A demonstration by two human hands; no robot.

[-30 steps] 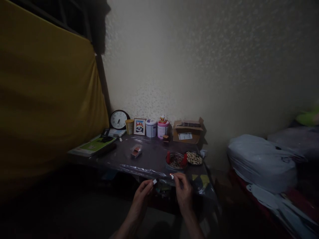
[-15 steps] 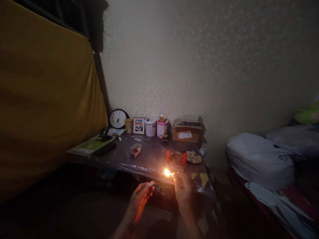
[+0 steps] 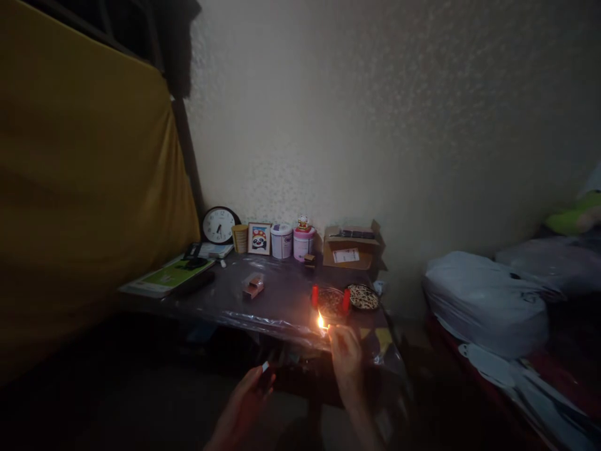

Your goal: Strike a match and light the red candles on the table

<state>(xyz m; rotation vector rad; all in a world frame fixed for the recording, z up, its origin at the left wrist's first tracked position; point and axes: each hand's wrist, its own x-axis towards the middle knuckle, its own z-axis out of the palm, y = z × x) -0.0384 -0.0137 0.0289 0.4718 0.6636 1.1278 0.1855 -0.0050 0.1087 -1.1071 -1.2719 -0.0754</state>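
Observation:
Between the fingertips of my right hand point(image 3: 346, 351) is a burning match, its flame point(image 3: 321, 321) pointing up at the left. My left hand point(image 3: 246, 391), lower and further left, is closed on a small matchbox point(image 3: 265, 369) with a pale end showing. Just beyond the flame stand two red candles, one on the left point(image 3: 315, 296) and one on the right point(image 3: 346, 299). They are at the sides of a round dish point(image 3: 331, 302) with dark contents. Neither wick shows a flame.
A patterned round plate point(image 3: 362, 297) lies right of the dish. Small boxes in clear wrap point(image 3: 254, 286) lie mid-table. Along the wall stand a clock point(image 3: 220, 225), a panda picture point(image 3: 259, 238), two tubs and a cardboard box point(image 3: 352, 247). White bags point(image 3: 486, 304) are at right.
The match flame has become smaller and narrower and sits slightly further right. My left hand has drawn down and left with the matchbox, away from the flame.

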